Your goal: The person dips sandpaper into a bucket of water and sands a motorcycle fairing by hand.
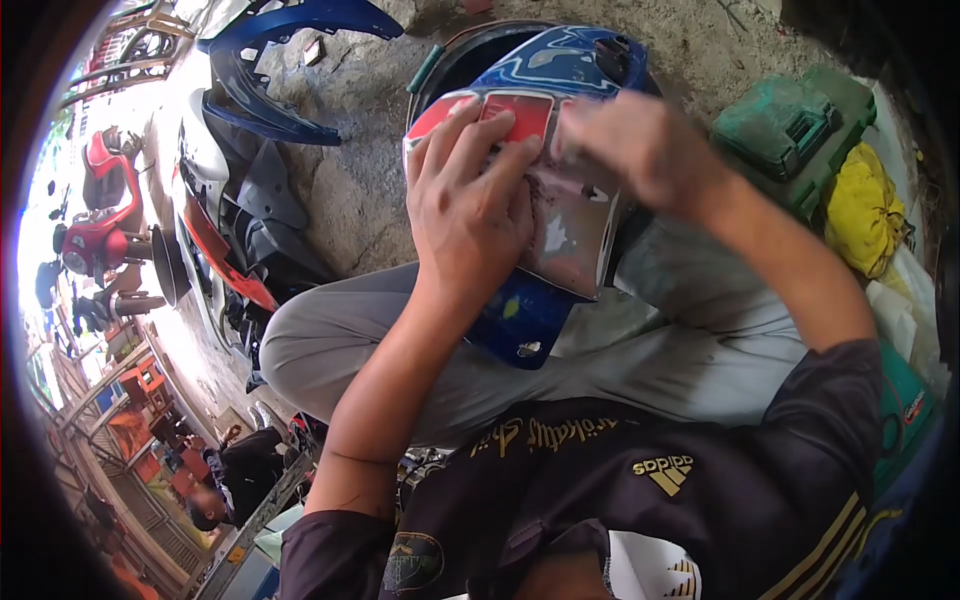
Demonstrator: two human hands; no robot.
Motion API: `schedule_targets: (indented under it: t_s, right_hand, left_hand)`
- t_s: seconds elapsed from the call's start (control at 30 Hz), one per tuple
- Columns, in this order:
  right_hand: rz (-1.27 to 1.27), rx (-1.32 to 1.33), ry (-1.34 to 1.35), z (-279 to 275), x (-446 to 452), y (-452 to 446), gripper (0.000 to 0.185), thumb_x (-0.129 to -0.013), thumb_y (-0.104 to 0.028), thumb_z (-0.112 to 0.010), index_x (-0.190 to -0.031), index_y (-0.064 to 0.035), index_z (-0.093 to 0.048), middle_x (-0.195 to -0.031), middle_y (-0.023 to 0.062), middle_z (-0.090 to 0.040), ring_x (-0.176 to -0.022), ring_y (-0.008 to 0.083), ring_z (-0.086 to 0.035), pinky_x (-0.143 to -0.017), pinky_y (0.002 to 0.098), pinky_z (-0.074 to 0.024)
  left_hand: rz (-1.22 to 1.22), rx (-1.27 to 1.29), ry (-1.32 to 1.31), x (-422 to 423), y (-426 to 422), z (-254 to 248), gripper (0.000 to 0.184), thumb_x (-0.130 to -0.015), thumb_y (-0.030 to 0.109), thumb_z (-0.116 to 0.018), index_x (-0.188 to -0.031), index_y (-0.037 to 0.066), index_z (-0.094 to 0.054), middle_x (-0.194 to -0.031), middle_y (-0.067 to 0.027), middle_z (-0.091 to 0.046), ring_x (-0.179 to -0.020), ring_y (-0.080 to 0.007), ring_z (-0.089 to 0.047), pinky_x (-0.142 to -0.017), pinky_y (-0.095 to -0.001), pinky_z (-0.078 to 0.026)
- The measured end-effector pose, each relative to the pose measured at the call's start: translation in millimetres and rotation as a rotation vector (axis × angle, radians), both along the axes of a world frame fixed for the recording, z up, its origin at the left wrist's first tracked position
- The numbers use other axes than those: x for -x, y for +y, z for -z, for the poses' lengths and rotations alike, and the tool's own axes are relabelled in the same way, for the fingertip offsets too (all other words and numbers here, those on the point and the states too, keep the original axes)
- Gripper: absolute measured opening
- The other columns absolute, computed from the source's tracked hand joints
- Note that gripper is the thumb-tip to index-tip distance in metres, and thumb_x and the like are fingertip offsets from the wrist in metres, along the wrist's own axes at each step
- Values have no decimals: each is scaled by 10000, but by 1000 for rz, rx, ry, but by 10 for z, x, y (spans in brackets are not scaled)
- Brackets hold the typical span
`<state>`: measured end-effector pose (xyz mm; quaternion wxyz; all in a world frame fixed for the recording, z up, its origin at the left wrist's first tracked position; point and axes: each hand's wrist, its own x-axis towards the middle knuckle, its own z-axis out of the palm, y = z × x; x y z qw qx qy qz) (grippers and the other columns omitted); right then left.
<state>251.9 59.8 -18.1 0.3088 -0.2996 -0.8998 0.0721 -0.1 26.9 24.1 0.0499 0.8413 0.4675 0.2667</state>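
A blue motorcycle panel (545, 62) with red and worn grey-brown areas rests across my lap, over a dark round basin (437, 92). My left hand (470, 195) lies spread on the panel, its fingertips on the red section (518, 106). Close to the panel's upper right part is my right hand (630, 145), blurred by motion with its fingers curled. Whether it holds anything cannot be made out. The bare grey-brown patch (570, 240) shows between my hands.
Another blue panel (240, 90) and dark fairing parts (270, 210) lie on the ground at left. A green case (790, 130) and yellow bag (862, 210) are at right. A red motorcycle (100, 245) and a person (245, 480) are further left.
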Motion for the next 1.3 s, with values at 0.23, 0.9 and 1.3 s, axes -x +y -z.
schedule_targets:
  t_s: [0.23, 0.9, 1.3]
  right_hand:
    - [26, -57, -164, -102, -60, -101, 239, -968, -190, -628, -1140, -67, -739, -1103, 78, -773, -889, 257, -740, -816, 408, -579]
    - [1, -65, -205, -133, -106, 97, 284, -941, -166, -631, -1162, -24, -739, -981, 89, -746, -853, 248, -726, -834, 389, -582]
    - [-100, -13, -164, -230, 8, -139, 276, -969, -174, -622, -1172, -38, -749, -1075, 148, -790, -896, 317, -757, -850, 404, -604]
  left_hand:
    - [-2, -18, 19, -54, -51, -25, 360, -784, 50, -763, -1128, 146, -811, -1287, -82, -737, -1372, -364, -643, -1127, -510, -481]
    - [-29, 7, -9, -31, -46, 4, 378, -792, 17, -738, -1137, 147, -823, -1274, -86, -751, -1362, -362, -657, -1133, -504, -483]
    - [-28, -16, 19, -55, -65, 6, 351, -801, 42, -760, -1134, 144, -810, -1280, -86, -740, -1358, -366, -648, -1126, -517, -479]
